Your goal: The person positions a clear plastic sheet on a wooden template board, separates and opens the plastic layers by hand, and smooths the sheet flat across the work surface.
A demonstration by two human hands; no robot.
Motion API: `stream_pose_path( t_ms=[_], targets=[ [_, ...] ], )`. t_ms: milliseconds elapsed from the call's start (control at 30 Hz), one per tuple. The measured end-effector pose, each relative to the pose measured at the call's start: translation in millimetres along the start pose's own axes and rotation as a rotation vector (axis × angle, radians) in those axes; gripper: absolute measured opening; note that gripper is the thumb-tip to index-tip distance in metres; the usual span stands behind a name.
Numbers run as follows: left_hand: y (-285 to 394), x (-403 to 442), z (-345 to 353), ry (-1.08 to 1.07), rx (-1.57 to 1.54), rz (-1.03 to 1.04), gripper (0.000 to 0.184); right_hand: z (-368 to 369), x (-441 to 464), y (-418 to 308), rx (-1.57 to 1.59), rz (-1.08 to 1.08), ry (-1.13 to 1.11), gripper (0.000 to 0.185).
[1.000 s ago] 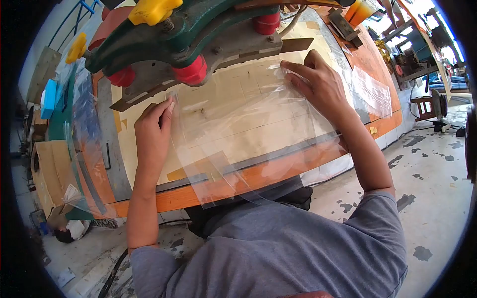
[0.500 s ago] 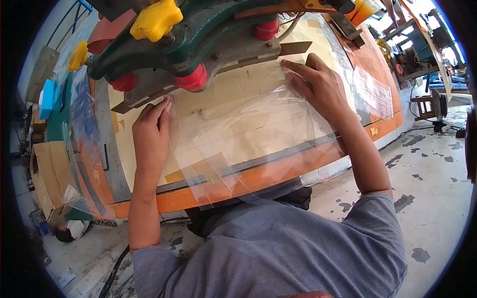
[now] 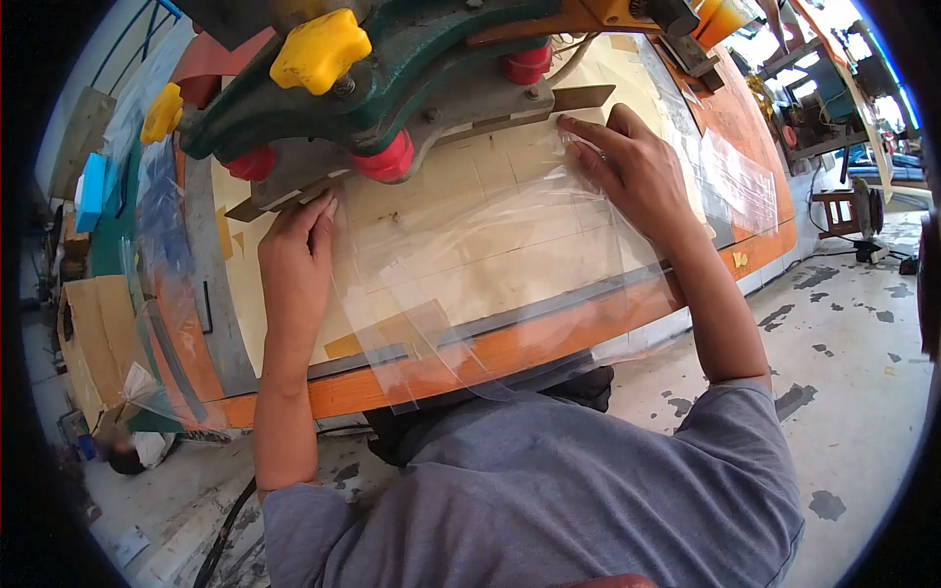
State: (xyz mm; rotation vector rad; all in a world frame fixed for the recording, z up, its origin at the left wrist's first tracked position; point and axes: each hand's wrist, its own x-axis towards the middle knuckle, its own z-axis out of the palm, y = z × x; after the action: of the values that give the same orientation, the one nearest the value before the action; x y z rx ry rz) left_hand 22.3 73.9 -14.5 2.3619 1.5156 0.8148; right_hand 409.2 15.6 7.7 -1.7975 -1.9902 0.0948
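Note:
A clear plastic sheet (image 3: 500, 260) lies over the cream-coloured work surface (image 3: 461, 176) and hangs past the table's front edge. At its upper left corner, my left hand (image 3: 297, 245) is closed, thumb and fingers pinching the film. My right hand (image 3: 637, 171) grips the upper right part of the sheet between thumb and fingers, its index finger stretched towards the metal bar. Just beyond both hands is the long metal bar (image 3: 583, 97) of a green machine (image 3: 431, 73). Red collars (image 3: 384, 159) and a yellow star knob (image 3: 321, 49) sit on that machine.
An orange table edge (image 3: 500, 358) runs in front of my body. On the right lies more clear plastic (image 3: 737, 169). A hex key (image 3: 207, 308) rests on the grey strip at left, near a cardboard box (image 3: 103, 343) standing beside the table.
The green machine with its yellow knobs and red collars appears slightly lower and further right. Both hands and the plastic sheet stay almost where they were.

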Motion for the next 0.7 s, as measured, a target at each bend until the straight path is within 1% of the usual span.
stream_pose_path(
  t_ms=[100,167,367,500,567,600,633,700],
  targets=[
    [0.9,-0.7,0.2,-0.005,-0.034,-0.03,0.024,0.8,-0.4,0.5,0.003,0.02,-0.019,0.029],
    [4.1,0.1,-1.1,-0.019,-0.018,-0.058,0.023,2.9,-0.8,1.8,0.031,-0.028,0.039,0.03],
    [1.7,-0.8,2.5,0.009,-0.026,-0.041,0.023,0.8,-1.4,2.0,0.018,0.026,-0.024,0.032],
    [-0.8,-1.1,2.5,0.01,-0.024,-0.052,0.023,1.3,-1.2,0.3,0.013,0.004,-0.015,0.032],
    [-3.1,-0.1,3.9,0.024,0.014,0.002,0.023,0.4,-1.2,0.1,0.01,0.001,-0.016,0.032],
    [-2.3,-0.4,4.0,0.024,0.029,-0.011,0.023,1.2,-0.9,1.8,-0.01,0.021,-0.036,0.033],
    [0.0,-0.6,4.5,0.024,0.024,-0.017,0.022,4.3,-1.0,3.8,0.015,-0.026,0.01,0.033],
    [0.7,-1.0,3.5,0.035,0.047,-0.045,0.022,-0.6,-0.5,-4.3,0.016,0.047,-0.044,0.033]
  ],
)
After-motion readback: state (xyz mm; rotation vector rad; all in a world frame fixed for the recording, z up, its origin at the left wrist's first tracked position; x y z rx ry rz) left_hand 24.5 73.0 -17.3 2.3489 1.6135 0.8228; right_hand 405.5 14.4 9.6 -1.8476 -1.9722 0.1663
